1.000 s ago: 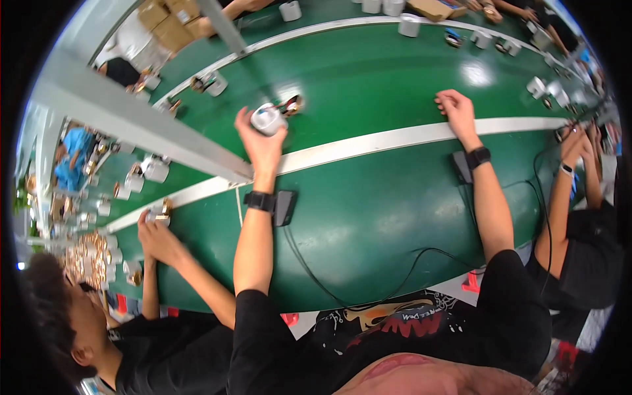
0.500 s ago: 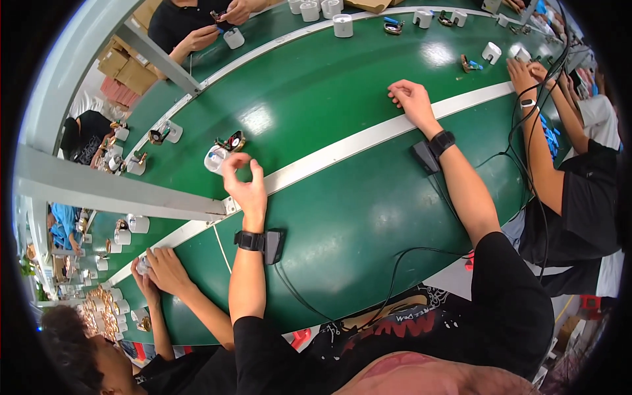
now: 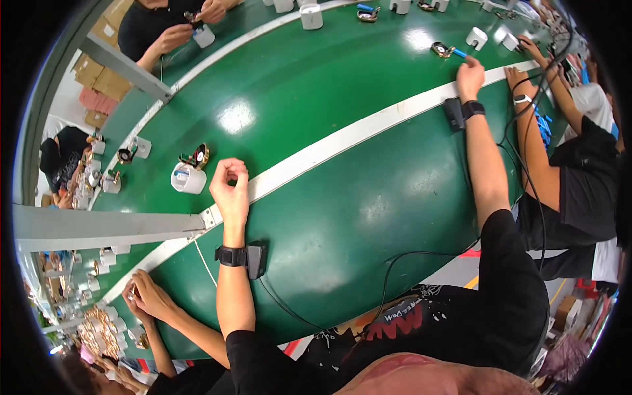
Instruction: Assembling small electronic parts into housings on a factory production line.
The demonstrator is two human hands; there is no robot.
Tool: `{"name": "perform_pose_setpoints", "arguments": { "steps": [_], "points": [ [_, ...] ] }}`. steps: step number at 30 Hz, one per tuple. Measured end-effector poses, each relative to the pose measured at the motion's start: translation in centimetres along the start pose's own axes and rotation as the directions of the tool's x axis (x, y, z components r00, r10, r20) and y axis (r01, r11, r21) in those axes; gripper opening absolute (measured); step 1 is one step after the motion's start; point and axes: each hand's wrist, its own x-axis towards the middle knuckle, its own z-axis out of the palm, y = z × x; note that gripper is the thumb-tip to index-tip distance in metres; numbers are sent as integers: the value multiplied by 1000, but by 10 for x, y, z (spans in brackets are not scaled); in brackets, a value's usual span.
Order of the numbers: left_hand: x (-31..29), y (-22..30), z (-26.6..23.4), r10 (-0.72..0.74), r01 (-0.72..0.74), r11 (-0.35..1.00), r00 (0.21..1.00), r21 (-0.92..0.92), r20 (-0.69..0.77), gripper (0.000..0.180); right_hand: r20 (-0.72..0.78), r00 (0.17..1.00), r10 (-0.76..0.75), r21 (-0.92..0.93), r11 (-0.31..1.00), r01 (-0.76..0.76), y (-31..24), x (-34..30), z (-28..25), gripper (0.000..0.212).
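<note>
My right hand reaches over the white rail to the far right. Its fingertips are at the end of a small blue cylinder, seemingly pinching it. That cylinder joins a round brass-coloured part lying on the green surface. My left hand is over the rail at the left, its fingers curled in a loose ring with nothing visible inside. Just left of it stands a white cup-shaped housing, with a round component beside its rim. Each wrist wears a black strap with a box.
A white rail crosses the green table. A grey metal post stands at left. White housings and components sit along the far side. Co-workers' hands are at left, far left and right. Black cables hang and trail nearby.
My right hand has moved right to the blue cylinder, and the brass-coloured part has turned. My left hand has drawn away from the white housing, its fingers curling closer. The whole view has shifted.
</note>
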Motion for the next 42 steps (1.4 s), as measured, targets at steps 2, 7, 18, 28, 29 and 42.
{"name": "perform_pose_setpoints", "arguments": {
  "steps": [2,7,18,28,29,42],
  "points": [
    [3,1,-1,1,-2,1000,1000,2,26,4,53,995,-90,-193,976,99,18,19,3,42],
    [8,8,4,-25,25,1000,997,-2,72,4,198,948,-250,-404,860,312,23,26,28,55],
    [5,-2,10,16,-14,997,999,-79,28,4,343,932,-118,-663,673,329,13,15,11,37],
    [0,4,-1,-14,14,999,1000,-41,-6,6,445,895,37,120,988,-101,-3,-22,-6,34],
    [0,4,1,-2,2,999,1000,-46,3,6,501,852,153,301,892,-337,1,-27,-10,32],
    [-4,15,2,-8,8,1000,997,8,80,7,809,351,-471,353,-87,-932,-126,-127,-3,33]
  ]
}}
